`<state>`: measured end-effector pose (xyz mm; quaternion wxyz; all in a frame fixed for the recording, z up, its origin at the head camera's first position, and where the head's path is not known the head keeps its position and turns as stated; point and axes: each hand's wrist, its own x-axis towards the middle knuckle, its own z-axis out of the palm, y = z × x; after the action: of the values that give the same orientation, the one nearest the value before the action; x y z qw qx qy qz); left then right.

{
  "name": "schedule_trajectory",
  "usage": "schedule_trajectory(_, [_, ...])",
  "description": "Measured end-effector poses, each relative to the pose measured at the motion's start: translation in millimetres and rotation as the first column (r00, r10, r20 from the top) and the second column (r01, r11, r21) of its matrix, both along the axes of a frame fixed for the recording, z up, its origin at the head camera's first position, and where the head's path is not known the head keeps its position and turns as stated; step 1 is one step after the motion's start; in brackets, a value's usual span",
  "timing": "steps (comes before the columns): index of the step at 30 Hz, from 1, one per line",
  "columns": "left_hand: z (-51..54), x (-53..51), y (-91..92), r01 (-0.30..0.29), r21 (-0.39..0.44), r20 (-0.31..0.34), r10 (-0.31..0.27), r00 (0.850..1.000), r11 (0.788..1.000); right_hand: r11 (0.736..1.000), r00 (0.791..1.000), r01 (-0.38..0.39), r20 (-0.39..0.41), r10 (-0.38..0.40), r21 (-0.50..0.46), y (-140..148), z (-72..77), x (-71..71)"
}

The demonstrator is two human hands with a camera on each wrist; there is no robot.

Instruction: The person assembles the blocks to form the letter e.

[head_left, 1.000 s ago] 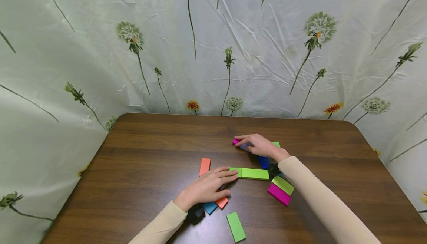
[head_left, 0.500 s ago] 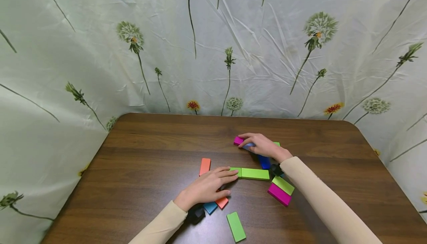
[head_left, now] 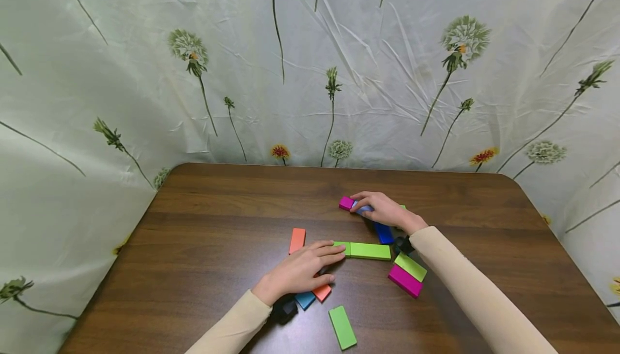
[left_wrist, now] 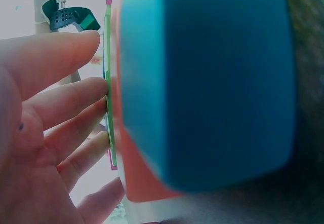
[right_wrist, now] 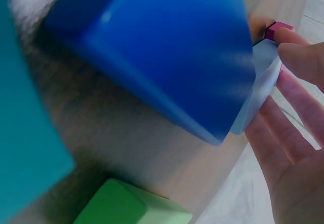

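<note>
In the head view my left hand (head_left: 302,269) lies flat, its straight fingertips on the left one of two light green blocks (head_left: 370,251) set end to end. Under and around that hand are an orange block (head_left: 297,240), another orange block (head_left: 322,292) and a teal block (head_left: 305,300), all partly hidden. My right hand (head_left: 385,210) holds a light blue block (head_left: 362,209) across its width, thumb on the near side and fingers on the far side. A small magenta block (head_left: 346,203) meets its left end. A dark blue block (head_left: 383,233) runs below that wrist.
A yellow-green block (head_left: 410,267) and a magenta block (head_left: 404,281) lie side by side at the right. One green block (head_left: 343,327) lies alone near the front. Behind the brown table (head_left: 218,246) hangs a flowered curtain (head_left: 242,63).
The small magenta block has shifted slightly right. My right hand has slid a little right, off the magenta block and along the light blue one. The left hand has stayed put.
</note>
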<state>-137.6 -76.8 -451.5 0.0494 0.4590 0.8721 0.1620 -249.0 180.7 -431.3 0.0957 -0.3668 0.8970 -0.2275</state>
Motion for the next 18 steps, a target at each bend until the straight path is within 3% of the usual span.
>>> schedule_trajectory(13, [-1.0,0.3,-0.5,-0.001,0.005,0.01,0.001,1.0,1.0,0.998,0.997,-0.066,-0.029,0.065,-0.023,2.0,-6.4,-4.7])
schedule_trajectory(18, [-0.9,0.4,-1.2,-0.004,0.008,0.012,0.004,1.0,1.0,0.998,0.999,-0.054,0.002,0.054,-0.016,-1.9,-5.3,-1.8])
